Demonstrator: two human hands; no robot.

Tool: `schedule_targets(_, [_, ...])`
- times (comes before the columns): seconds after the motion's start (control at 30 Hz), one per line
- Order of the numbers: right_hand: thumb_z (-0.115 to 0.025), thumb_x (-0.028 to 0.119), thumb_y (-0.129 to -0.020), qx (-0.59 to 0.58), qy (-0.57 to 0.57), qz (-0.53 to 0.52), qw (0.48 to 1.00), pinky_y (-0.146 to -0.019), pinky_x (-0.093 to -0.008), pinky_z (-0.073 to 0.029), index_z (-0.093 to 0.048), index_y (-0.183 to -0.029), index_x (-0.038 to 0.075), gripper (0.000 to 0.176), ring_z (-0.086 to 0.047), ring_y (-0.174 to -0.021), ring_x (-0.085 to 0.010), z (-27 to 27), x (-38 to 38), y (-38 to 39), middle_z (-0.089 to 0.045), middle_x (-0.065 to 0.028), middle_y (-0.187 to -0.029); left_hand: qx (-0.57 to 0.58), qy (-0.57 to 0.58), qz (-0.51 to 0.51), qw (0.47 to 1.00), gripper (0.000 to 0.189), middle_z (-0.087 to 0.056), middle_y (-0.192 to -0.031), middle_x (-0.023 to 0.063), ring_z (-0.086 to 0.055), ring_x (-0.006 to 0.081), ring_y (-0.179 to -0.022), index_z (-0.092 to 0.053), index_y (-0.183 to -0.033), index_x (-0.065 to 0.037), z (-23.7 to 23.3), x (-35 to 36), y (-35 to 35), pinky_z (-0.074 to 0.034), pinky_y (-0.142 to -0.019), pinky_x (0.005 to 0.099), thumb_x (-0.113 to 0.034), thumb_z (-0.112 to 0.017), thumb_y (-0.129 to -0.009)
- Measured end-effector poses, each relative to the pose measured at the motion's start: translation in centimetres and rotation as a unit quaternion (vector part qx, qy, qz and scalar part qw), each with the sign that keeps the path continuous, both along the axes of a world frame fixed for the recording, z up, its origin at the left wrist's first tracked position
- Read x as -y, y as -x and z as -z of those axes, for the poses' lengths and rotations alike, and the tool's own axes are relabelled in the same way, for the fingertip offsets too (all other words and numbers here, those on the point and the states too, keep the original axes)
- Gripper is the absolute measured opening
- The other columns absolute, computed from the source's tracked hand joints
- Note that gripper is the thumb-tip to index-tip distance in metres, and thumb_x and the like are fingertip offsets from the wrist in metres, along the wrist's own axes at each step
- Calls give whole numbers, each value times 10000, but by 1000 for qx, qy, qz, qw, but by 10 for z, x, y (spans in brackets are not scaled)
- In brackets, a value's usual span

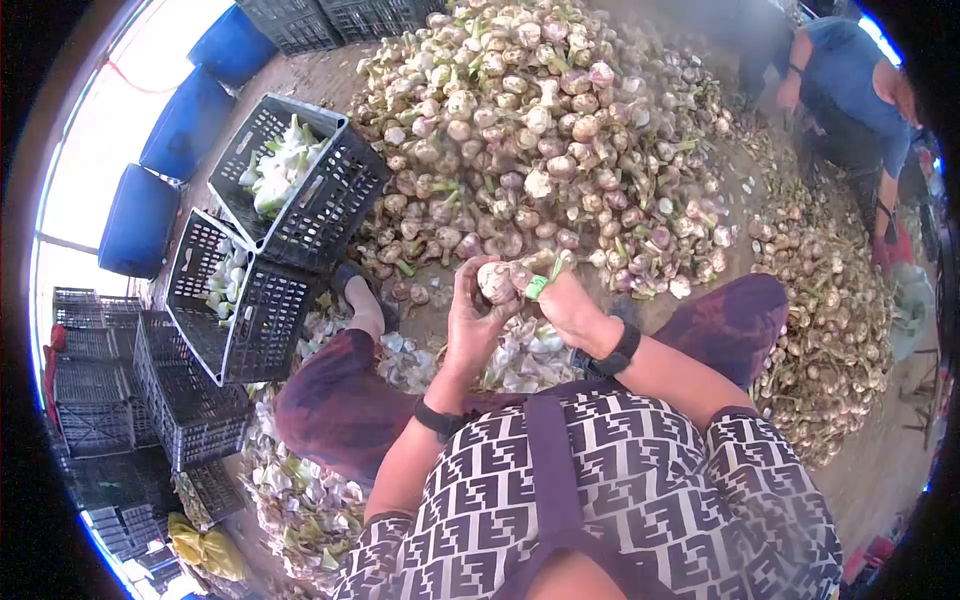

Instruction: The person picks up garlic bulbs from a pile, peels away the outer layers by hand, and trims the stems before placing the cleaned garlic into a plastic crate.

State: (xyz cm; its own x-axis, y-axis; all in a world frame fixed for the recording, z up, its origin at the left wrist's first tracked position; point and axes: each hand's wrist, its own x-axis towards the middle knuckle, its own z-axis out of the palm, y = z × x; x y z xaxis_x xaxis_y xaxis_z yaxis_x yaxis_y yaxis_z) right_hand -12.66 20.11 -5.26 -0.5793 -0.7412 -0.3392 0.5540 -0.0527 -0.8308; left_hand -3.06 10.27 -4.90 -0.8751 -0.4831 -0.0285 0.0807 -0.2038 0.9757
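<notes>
My left hand is closed round a whitish garlic bulb, held above peelings in front of my body. On the bulb's right side, my right hand is closed and touches it; a green band or strip shows at its fingers. Whether a tool is in that hand is too small to tell. Just beyond both hands lies a big heap of garlic bulbs, some with green stems. Loose white and purplish skins cover the ground between my legs.
Two black crates with white trimmed pieces stand at the left. Blue barrels and stacked crates are farther left. Another person sits at the upper right, beside more garlic.
</notes>
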Motion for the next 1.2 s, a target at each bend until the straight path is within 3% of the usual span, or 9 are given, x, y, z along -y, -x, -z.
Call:
schedule_targets(0.3, [-539,88,-829,-351,-53,-58,933,-761,-311,-454,-571,-1024,7,213,-598,-825,-211,-5,-8,7,-635,-139,-920,2,-88,-13,996,540,-502,-1163,70,-500,149,-1041,-365,-1237,-40,4,4,-15,-425,-878,277,-81,-646,-778])
schedule_targets(0.47, [-560,70,-797,-554,-85,-78,825,-755,-348,-450,-547,-1019,9,232,-595,-868,-292,-35,-16,14,-612,-169,-952,16,-333,-8,943,353,-510,-1129,74,-532,183,-1007,-404,-1191,-57,-6,10,-16,-472,-817,326,-229,-501,-898])
schedule_targets(0.6, [-576,58,-805,-434,-127,-19,891,-751,-288,-456,-544,-1088,14,288,-595,-867,-180,-22,-13,10,-624,-108,-929,8,-412,-8,911,361,-514,-1127,80,-533,191,-1001,-413,-1185,-59,-12,5,-5,-473,-827,346,-258,-509,-899])
schedule_targets(0.73, [-613,49,-779,-381,-11,33,924,-771,-277,-447,-590,-1045,31,268,-583,-881,-175,-12,-7,0,-619,-94,-957,44,-246,-14,968,470,-518,-1162,76,-511,188,-1048,-412,-1219,-51,15,1,-4,-430,-891,349,-312,-573,-863])
schedule_targets(0.87, [-574,15,-801,-247,-47,-27,967,-761,-259,-450,-589,-1027,2,227,-581,-842,-131,-10,-11,13,-619,-34,-913,-9,-403,-30,915,537,-518,-1175,78,-507,194,-1063,-439,-1204,-10,9,1,1,-390,-945,366,-334,-626,-818])
schedule_targets(0.93, [-546,7,-814,-63,34,19,997,-760,-266,-455,-590,-1011,-2,202,-581,-830,-140,-2,-12,18,-619,-41,-906,-82,-411,17,908,497,-515,-1189,78,-498,199,-1087,-443,-1207,-15,16,4,0,-380,-964,360,-296,-609,-832])
schedule_targets(1.0, [-514,-2,-826,139,86,69,984,-745,-274,-466,-574,-1012,8,196,-583,-828,-160,-7,-12,20,-616,-59,-932,-47,-404,21,913,624,-519,-1186,94,-507,210,-1091,-423,-1232,-5,-3,5,1,-401,-958,363,-249,-706,-732])
schedule_targets(1.13, [-482,24,-847,237,144,195,941,-685,-306,-498,-540,-1030,21,192,-599,-792,-198,-7,-15,46,-592,-105,-990,-66,-426,119,895,655,-540,-1129,89,-536,207,-1046,-420,-1232,-17,7,12,-6,-451,-900,348,-193,-741,-689])
schedule_targets(1.2, [-470,79,-868,139,29,259,956,-632,-321,-515,-524,-1058,11,209,-604,-729,-213,27,-22,80,-604,-104,-901,-65,-399,133,905,623,-547,-1106,85,-535,204,-1046,-437,-1212,-29,3,12,-13,-457,-888,335,-215,-735,-698])
